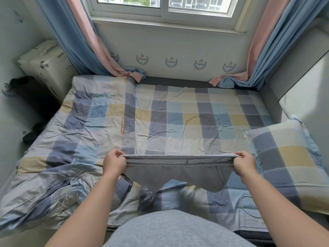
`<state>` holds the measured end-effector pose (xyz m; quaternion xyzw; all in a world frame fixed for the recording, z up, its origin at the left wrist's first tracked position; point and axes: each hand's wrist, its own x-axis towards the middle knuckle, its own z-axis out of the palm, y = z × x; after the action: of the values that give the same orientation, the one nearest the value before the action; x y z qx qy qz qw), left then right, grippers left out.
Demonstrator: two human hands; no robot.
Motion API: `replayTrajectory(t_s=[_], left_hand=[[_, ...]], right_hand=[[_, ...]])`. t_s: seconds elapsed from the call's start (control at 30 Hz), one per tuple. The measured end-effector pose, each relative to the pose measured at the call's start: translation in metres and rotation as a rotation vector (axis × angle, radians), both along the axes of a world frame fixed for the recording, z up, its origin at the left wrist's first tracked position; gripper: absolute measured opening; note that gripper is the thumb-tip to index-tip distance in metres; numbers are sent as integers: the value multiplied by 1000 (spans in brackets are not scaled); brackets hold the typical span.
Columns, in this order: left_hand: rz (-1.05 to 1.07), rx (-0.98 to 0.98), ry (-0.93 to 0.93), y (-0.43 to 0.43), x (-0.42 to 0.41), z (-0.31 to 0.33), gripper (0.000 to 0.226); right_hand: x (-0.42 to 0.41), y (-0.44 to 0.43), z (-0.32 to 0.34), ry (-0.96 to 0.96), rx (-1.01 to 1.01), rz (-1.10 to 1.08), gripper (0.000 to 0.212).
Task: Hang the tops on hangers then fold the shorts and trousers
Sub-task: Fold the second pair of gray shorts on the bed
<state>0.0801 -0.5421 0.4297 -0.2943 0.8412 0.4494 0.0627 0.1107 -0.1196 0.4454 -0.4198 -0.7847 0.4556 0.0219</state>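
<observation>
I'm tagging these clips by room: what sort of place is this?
Most likely a bedroom: a bed in checked sheets, a matching pillow, and a curtained window behind it.

2 hands (114, 162) (244, 164), 1 pr shorts (178, 173), 1 pillow (284, 154), poss. 1 suitcase (48, 65).

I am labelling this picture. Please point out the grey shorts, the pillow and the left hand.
grey shorts (178, 175), head view, on the fabric below the waistband.
pillow (293, 156), head view, on its yellow square.
left hand (114, 162), head view, on the back of the hand.
</observation>
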Motion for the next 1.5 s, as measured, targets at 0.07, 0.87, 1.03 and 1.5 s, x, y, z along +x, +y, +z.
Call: replayTrajectory(t_s=[0.07, 0.87, 1.03, 1.5], left_hand=[[143, 221, -4, -2, -1, 0, 27], [-20, 538, 298, 19, -4, 50, 39], [-193, -180, 576, 14, 3, 45, 19], [34, 295, 278, 21, -14, 58, 23]], right_hand=[[0, -1, 2, 56, -120, -74, 39], [-4, -19, 59, 378, -918, 212, 33], [-7, -26, 63, 430, -506, 214, 10], [-10, -21, 67, 365, 77, 405, 29]])
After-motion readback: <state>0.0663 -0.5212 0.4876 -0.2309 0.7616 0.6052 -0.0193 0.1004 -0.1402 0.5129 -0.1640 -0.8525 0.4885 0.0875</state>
